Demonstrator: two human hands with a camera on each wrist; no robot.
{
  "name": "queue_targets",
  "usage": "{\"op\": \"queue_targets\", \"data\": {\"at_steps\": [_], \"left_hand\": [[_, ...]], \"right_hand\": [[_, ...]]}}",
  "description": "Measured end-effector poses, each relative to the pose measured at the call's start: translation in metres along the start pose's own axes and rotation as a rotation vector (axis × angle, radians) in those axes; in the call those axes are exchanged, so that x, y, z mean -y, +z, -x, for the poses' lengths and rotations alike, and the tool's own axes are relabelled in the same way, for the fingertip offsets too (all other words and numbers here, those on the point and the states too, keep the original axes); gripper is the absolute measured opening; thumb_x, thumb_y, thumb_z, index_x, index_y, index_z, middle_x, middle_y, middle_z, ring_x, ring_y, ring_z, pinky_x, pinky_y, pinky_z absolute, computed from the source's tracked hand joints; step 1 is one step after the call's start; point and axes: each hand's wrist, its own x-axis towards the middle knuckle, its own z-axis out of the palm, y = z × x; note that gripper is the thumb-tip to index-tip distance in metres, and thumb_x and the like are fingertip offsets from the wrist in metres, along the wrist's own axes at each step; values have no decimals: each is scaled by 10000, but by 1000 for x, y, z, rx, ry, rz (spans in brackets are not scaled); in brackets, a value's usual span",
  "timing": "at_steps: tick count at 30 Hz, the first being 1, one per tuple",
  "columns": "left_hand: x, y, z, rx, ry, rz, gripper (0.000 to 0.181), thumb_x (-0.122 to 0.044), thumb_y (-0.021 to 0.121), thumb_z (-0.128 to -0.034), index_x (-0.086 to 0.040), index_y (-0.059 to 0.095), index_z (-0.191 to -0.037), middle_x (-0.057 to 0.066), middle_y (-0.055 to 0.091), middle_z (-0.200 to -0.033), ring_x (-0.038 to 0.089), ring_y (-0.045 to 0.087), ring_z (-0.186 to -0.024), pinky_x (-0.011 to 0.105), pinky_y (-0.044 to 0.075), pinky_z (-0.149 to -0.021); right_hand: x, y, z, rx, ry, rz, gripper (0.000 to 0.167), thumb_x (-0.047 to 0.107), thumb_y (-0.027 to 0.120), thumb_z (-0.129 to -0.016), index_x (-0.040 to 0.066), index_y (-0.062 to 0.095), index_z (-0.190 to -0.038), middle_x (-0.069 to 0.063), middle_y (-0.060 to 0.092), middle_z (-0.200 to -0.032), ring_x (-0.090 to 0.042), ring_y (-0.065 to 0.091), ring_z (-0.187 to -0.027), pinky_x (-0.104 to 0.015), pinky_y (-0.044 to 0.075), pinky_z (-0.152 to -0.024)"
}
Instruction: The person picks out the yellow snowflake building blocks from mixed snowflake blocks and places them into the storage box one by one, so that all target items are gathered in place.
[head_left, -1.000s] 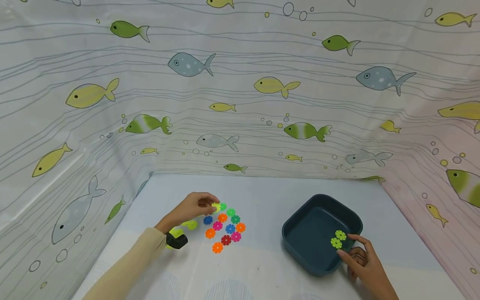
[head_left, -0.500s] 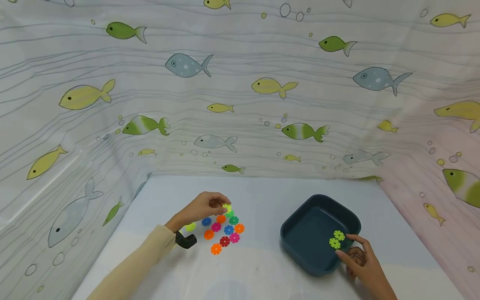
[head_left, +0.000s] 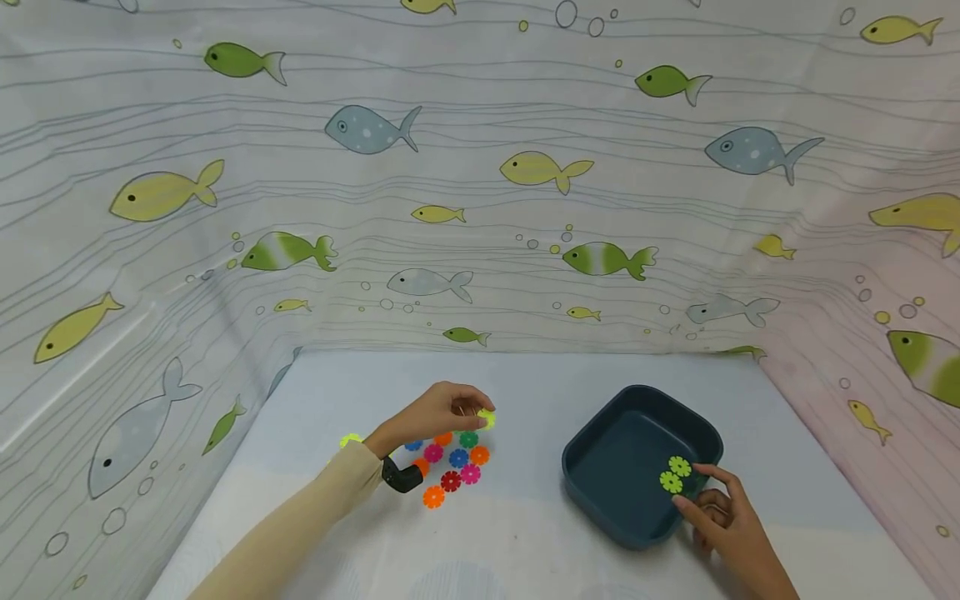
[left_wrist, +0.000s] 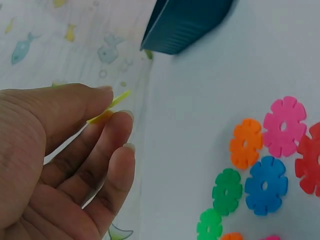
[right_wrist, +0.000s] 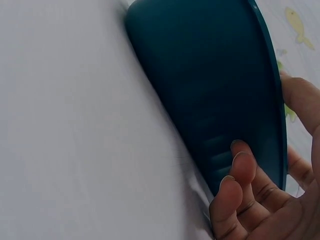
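Observation:
My left hand pinches a yellow flower-shaped plastic disc between thumb and fingertips, raised over the table. In the left wrist view the disc is seen nearly edge-on. Below and beside this hand lie loose flower discs: orange, red, pink, blue and green. My right hand grips the near right side of a dark teal plastic bin. In the right wrist view, fingers press the bin's outer wall. Two yellow-green discs lie inside the bin.
Another yellow disc shows behind the left forearm, which hides part of the table. A black wrist strap mount hangs under the left wrist. White table surface lies between the discs and the bin. Fish-print sheeting surrounds the table.
My left hand has moved right across the discs, carrying the yellow disc toward the bin and uncovering a yellow disc at the left. The right hand and bin stay put.

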Motion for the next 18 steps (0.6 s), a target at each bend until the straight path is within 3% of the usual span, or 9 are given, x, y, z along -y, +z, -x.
{"op": "queue_targets", "data": {"at_steps": [6,12,18], "left_hand": [[-12,12,-17,63,25,73,213,-198,735,-975,-186,739,-1188,-31,736,-1059,279,695,-933,349,582,-855],[-24,25,-31,123,53,56,244,-200,732,-979,-123,732,-1210,-37,735,-1035,209,693,-917,333,584,-856],[-31,35,-42,148,75,67,254,-193,726,-983,-107,722,-1222,-28,732,-1030,342,688,-953,315,578,-871]], "right_hand": [[0,-1,1,-5,-10,1,615,173,680,-1013,128,286,-1483,-135,635,-868,-283,567,-571,-381,524,-505],[-1,-2,-1,7,-6,-10,607,189,673,-1020,142,283,-1483,-150,631,-880,-286,567,-580,-387,524,-502],[-1,-1,-1,-4,5,-2,613,182,681,-1013,141,286,-1481,-132,641,-896,-278,574,-589,-378,525,-513]]}}
